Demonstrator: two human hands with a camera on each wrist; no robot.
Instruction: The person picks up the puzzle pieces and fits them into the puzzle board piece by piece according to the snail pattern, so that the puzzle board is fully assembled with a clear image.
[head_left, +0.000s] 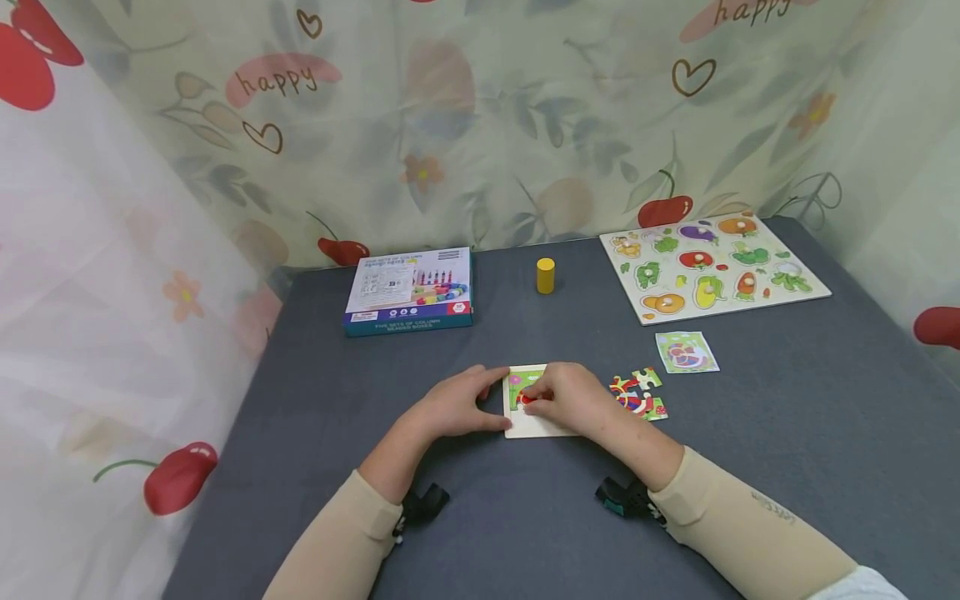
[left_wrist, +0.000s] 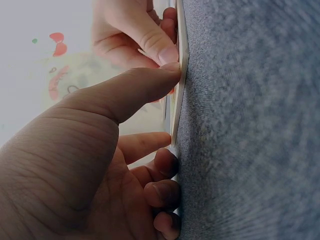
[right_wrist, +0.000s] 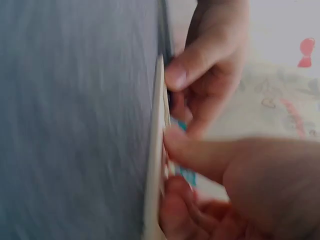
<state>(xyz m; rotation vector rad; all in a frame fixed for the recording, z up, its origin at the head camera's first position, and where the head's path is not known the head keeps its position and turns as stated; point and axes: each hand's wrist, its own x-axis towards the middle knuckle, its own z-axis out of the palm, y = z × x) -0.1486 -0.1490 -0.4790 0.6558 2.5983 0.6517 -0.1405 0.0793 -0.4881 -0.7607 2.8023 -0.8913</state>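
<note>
A small wooden jigsaw tray (head_left: pixel 528 427) lies on the table, with green puzzle pieces (head_left: pixel 516 382) in its upper left corner. My left hand (head_left: pixel 461 404) grips the tray's left side, thumb at the near corner and index finger at the far one. In the left wrist view, that thumb (left_wrist: pixel 150 82) presses the tray edge (left_wrist: pixel 181 95) while the other fingers curl near the cloth. My right hand (head_left: pixel 573 402) pinches a partly red puzzle piece (head_left: pixel 526 399) over the tray's left part; its fingers hide most of it. Right of this hand lie several loose puzzle pieces (head_left: pixel 637 398).
A picture card (head_left: pixel 687 352) lies behind the loose pieces, and a vegetable puzzle board (head_left: pixel 720 267) at the back right. A yellow cylinder (head_left: pixel 545 276) stands at the back middle. To its left is a flat box (head_left: pixel 408 292). A patterned curtain (head_left: pixel 480 125) hangs behind.
</note>
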